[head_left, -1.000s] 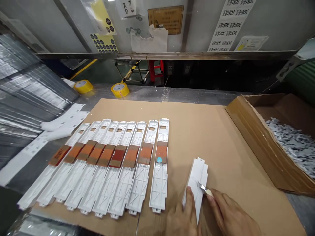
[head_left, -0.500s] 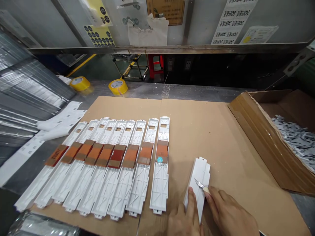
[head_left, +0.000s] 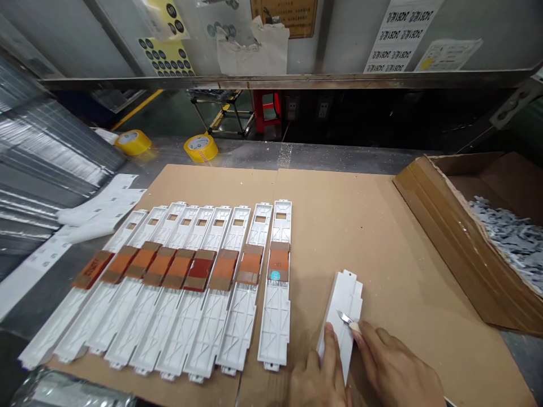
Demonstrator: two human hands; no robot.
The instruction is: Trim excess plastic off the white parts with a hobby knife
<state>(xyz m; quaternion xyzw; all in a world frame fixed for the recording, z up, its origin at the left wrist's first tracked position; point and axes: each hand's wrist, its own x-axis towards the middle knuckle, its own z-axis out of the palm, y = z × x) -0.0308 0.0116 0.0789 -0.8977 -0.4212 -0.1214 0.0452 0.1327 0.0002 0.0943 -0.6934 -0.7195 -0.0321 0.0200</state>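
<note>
A short white plastic part (head_left: 345, 308) stands on its edge on the cardboard sheet (head_left: 360, 226) at the lower right. My left hand (head_left: 320, 379) grips its near end, thumb up against its side. My right hand (head_left: 396, 370) holds a small knife (head_left: 348, 320) with a pale handle, and the blade tip rests on the part's face. To the left, several long white plastic frames (head_left: 237, 288) lie side by side in a row, each with a brown-orange pad across its middle; the rightmost frame (head_left: 276, 282) also bears a small blue sticker.
An open cardboard box (head_left: 462, 243) with grey-white plastic scraps stands at the right. Two yellow tape rolls (head_left: 201, 147) lie on the metal bench behind the sheet. Loose white parts (head_left: 97, 206) and stacked shiny sheets (head_left: 46, 158) lie at the left.
The view has tilted slightly. The knife blade has shifted a little along the white part's face. Both hands stay on the part.
</note>
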